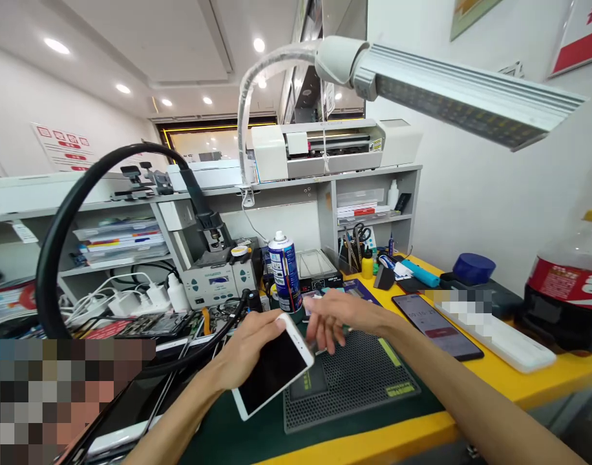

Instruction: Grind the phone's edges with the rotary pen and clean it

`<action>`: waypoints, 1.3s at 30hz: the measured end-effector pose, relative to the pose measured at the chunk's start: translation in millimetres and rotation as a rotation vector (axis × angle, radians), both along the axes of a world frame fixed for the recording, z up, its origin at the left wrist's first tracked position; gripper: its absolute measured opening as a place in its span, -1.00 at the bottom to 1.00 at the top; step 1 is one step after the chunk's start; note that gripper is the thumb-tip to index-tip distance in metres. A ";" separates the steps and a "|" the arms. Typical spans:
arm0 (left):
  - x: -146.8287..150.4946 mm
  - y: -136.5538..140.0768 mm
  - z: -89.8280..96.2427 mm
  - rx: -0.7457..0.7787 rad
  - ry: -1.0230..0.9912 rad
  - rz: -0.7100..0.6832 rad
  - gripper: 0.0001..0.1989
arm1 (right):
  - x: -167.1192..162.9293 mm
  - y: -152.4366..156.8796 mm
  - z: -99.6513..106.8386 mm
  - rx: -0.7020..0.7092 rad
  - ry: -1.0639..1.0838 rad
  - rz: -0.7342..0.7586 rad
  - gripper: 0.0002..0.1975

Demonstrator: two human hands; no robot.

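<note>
My left hand (251, 345) grips a white-framed smartphone (275, 365) by its left side, thumb on the front near one end. Its dark screen faces up and the phone is tilted above the mat. Just beyond its upper right end, my right hand (332, 316) hangs with loosely bent fingers apart, and I see nothing held in it. Behind the hands stands a blue spray can (284, 274) with a white cap. Under both hands lies a dark honeycomb-patterned work mat (359, 374) on a green surface.
On the right are another phone (436, 326) with a lit screen, a white bar-shaped device (499, 336) and a cola bottle (567, 290). A black hose (53, 219) arches at left by a grey soldering station (221, 281). A lamp (451, 90) overhangs the bench.
</note>
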State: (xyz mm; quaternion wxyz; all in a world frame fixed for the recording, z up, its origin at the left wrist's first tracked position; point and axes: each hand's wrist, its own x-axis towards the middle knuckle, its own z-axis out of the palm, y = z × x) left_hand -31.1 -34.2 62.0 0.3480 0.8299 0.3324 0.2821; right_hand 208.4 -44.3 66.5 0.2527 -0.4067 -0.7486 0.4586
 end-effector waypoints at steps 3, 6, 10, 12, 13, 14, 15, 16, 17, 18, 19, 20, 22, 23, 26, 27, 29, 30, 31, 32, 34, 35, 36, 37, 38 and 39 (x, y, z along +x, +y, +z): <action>15.8 -1.0 11.3 0.027 0.094 -0.048 -0.62 | -12.2 5.7 7.7 -0.091 -0.029 0.146 -0.45; 28.8 -2.7 19.7 0.049 0.139 -0.066 -0.61 | -14.7 11.6 1.9 -0.153 -0.004 0.186 -0.64; 29.8 -10.9 21.7 0.152 0.047 0.094 -0.78 | -3.0 15.6 -10.9 -0.267 0.135 0.140 -0.65; 22.8 -18.9 20.2 0.266 -0.123 0.270 -0.82 | 6.9 16.3 -12.1 -0.298 0.259 0.070 -0.63; 18.5 -23.3 19.5 0.330 -0.230 0.362 -0.73 | 11.5 16.3 -11.2 -0.298 0.337 0.031 -0.63; 14.4 -27.6 19.1 0.394 -0.358 0.449 -0.71 | 15.3 16.0 -9.4 -0.291 0.420 -0.004 -0.63; 11.4 -31.5 19.3 0.442 -0.482 0.510 -0.71 | 17.9 15.2 -7.3 -0.280 0.504 -0.034 -0.64; 9.9 -34.9 20.1 0.454 -0.665 0.542 -0.73 | 19.1 14.1 -5.3 -0.268 0.582 -0.057 -0.65; 10.3 -37.6 21.6 0.392 -0.856 0.532 -0.74 | 18.9 12.7 -3.6 -0.259 0.650 -0.071 -0.64; 12.9 -39.7 23.7 0.288 -1.010 0.501 -0.74 | 17.1 11.0 -2.6 -0.253 0.702 -0.078 -0.62; 17.6 -41.0 26.0 0.149 -1.127 0.451 -0.72 | 14.0 9.2 -2.3 -0.251 0.738 -0.076 -0.60; 23.8 -41.7 28.4 -0.001 -1.183 0.392 -0.68 | 9.7 7.2 -3.0 -0.254 0.760 -0.070 -0.58; 38.8 -41.0 31.4 -0.220 -1.207 0.297 -0.63 | -1.2 3.1 -6.3 -0.272 0.770 -0.049 -0.55; 46.1 -39.9 31.7 -0.306 -1.192 0.241 -0.62 | -7.4 0.8 -8.6 -0.287 0.763 -0.036 -0.53; 61.1 -34.9 27.1 -0.494 -1.178 0.303 -0.60 | -25.2 -6.8 -15.3 -0.335 0.727 0.006 -0.48; 63.0 -33.4 24.5 -0.538 -1.164 0.329 -0.59 | -30.1 -9.6 -16.7 -0.347 0.718 0.019 -0.46; 63.1 -31.3 19.2 -0.605 -1.154 0.358 -0.61 | -36.9 -14.9 -17.8 -0.372 0.712 0.046 -0.44; 61.9 -30.9 17.0 -0.634 -1.160 0.362 -0.62 | -38.8 -17.3 -17.7 -0.387 0.715 0.061 -0.42; 60.4 -30.7 15.4 -0.661 -1.172 0.358 -0.62 | -39.9 -19.5 -17.4 -0.395 0.721 0.081 -0.40; 58.8 -30.7 14.3 -0.688 -1.185 0.350 -0.61 | -40.3 -21.5 -17.1 -0.391 0.726 0.104 -0.37; 56.1 -30.6 13.4 -0.734 -1.219 0.326 -0.59 | -40.5 -24.9 -17.6 -0.319 0.708 0.158 -0.36; 55.1 -30.4 13.4 -0.752 -1.241 0.317 -0.59 | -40.8 -26.5 -18.9 -0.253 0.682 0.171 -0.40; 54.2 -30.0 13.5 -0.769 -1.265 0.308 -0.59 | -41.5 -28.2 -20.8 -0.168 0.649 0.162 -0.45; 53.5 -29.6 13.6 -0.787 -1.289 0.298 -0.60 | -42.6 -30.0 -23.5 -0.068 0.607 0.128 -0.52; 52.8 -29.1 13.6 -0.804 -1.312 0.289 -0.61 | -44.1 -32.0 -26.5 0.047 0.568 0.068 -0.58; 52.0 -28.6 13.4 -0.823 -1.334 0.279 -0.62 | -45.9 -34.0 -29.8 0.175 0.544 -0.018 -0.64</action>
